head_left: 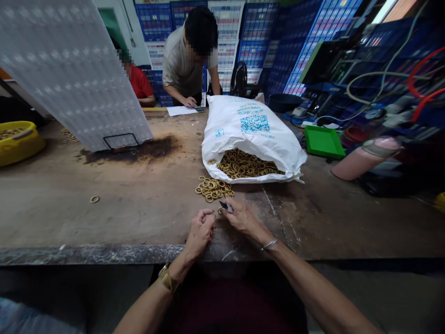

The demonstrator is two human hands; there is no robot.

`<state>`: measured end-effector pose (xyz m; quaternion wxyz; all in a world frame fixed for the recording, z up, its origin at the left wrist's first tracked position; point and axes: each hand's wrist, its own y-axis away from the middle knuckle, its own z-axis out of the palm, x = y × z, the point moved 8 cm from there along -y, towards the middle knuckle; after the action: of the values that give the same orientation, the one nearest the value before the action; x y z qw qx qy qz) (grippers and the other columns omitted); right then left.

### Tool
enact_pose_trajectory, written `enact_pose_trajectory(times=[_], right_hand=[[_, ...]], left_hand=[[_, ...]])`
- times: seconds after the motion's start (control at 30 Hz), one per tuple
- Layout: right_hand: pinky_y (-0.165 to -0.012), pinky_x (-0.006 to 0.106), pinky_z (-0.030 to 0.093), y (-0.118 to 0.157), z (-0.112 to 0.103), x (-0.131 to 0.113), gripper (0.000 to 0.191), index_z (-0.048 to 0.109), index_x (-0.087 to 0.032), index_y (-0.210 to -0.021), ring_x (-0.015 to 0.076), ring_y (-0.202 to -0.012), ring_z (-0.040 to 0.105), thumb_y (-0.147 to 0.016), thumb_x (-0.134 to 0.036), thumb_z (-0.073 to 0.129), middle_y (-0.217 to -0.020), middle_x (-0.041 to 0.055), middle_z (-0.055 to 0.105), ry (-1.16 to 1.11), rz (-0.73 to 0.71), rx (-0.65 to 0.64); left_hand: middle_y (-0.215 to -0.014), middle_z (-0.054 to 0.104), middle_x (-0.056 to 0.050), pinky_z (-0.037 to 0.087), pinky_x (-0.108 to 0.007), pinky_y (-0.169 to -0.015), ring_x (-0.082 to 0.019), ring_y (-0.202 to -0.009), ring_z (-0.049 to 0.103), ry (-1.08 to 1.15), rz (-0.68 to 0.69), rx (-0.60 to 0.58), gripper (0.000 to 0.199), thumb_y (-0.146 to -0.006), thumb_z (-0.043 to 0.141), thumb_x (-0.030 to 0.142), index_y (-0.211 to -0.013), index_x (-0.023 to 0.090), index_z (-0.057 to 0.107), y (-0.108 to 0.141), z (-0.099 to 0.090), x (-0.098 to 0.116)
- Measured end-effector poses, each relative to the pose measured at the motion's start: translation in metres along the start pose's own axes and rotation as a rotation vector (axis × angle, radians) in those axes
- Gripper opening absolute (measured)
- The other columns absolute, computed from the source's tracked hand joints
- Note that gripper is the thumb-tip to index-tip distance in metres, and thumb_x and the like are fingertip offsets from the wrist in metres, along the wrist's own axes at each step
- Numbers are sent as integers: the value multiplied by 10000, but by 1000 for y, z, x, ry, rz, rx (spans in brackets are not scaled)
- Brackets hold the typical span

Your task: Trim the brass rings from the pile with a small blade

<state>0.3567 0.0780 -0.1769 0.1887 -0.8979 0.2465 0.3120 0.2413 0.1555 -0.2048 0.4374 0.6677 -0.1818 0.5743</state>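
My right hand [243, 219] is closed around a small knife [226, 206], its dark pointed blade aimed left. One brass-coloured ring [220, 211] sits by the blade, partly covered by my right fingers. Just left of it my left hand [201, 231] has its fingers curled together; what they hold, if anything, is hidden. Beyond both hands lies a loose pile of brass-coloured rings [212, 188]. Many more rings [248, 164] fill the open mouth of a white woven sack [225, 127] lying on its side. A single ring [94, 199] rests apart at the left.
On the wooden table [146, 222] a tall translucent ribbed panel [86, 69] leans in a black wire stand [121, 143]. A yellow basin [21, 144] is far left. Rightward are a green tray [324, 141] and a pink bottle [365, 157]. A person [189, 60] leans over paper opposite.
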Motion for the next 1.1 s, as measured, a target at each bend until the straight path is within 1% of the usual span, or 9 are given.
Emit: enact_pose_trajectory(times=[0.1,0.17,0.27,0.37,0.5,0.63,0.73,0.9,1.1], right_hand=[[-567,197,297,6,5,-12,110,547,-158,-793,113,-601,428,-792,-256,498,-669,-7,496,-206,-33,-9],[-541,194,302,7,9,-14,163,538,-155,-749,109,-577,410,-781,-308,493,-629,-12,469,-354,5,-6],[-514,191,319,8,17,-8,233,547,-149,-736,105,-556,403,-746,-378,509,-615,-11,463,-561,142,-10],[-463,187,314,11,25,1,291,550,-140,-759,91,-501,385,-716,-427,530,-594,-13,464,-674,305,-2],[-373,174,256,18,41,1,380,513,-141,-763,66,-409,345,-707,-517,530,-568,-18,472,-848,429,-117],[-329,163,224,26,54,-2,456,474,-147,-725,47,-362,316,-665,-593,548,-573,-15,489,-1062,541,-222],[-329,163,227,24,53,0,436,473,-147,-716,50,-367,330,-657,-570,562,-580,-8,504,-1063,530,-167],[-388,175,277,17,42,2,331,524,-136,-733,69,-417,363,-681,-462,553,-539,-23,478,-830,428,-42],[-466,197,316,13,31,-7,250,543,-135,-690,96,-497,407,-699,-384,521,-549,-13,483,-671,322,-22]], left_hand=[[-553,456,41,272,-156,-364,-50,-407,366,-37,27,-45,382,-695,585,464,-871,130,528,-1,4,6],[-553,452,40,269,-154,-366,-47,-408,362,-8,29,-42,371,-685,592,461,-837,129,529,0,5,7],[-559,455,36,273,-154,-376,-45,-411,359,17,44,-11,382,-682,602,471,-834,126,542,2,3,6],[-566,465,30,291,-159,-408,-48,-435,371,6,110,21,367,-704,600,464,-839,124,568,4,1,7],[-604,510,11,322,-165,-463,-55,-486,392,-37,210,44,310,-752,576,422,-834,124,604,6,-1,11],[-638,532,-1,321,-162,-452,-52,-493,396,-45,177,22,308,-758,568,411,-832,115,611,8,-1,7],[-629,509,10,299,-156,-412,-47,-465,387,-21,100,-1,356,-736,583,439,-879,113,586,9,-1,0],[-638,508,12,302,-152,-391,-49,-451,402,-20,46,-63,399,-742,560,472,-933,122,556,11,1,-5],[-668,509,11,302,-146,-399,-43,-465,411,94,2,-123,353,-760,553,473,-852,134,516,11,2,-10]])
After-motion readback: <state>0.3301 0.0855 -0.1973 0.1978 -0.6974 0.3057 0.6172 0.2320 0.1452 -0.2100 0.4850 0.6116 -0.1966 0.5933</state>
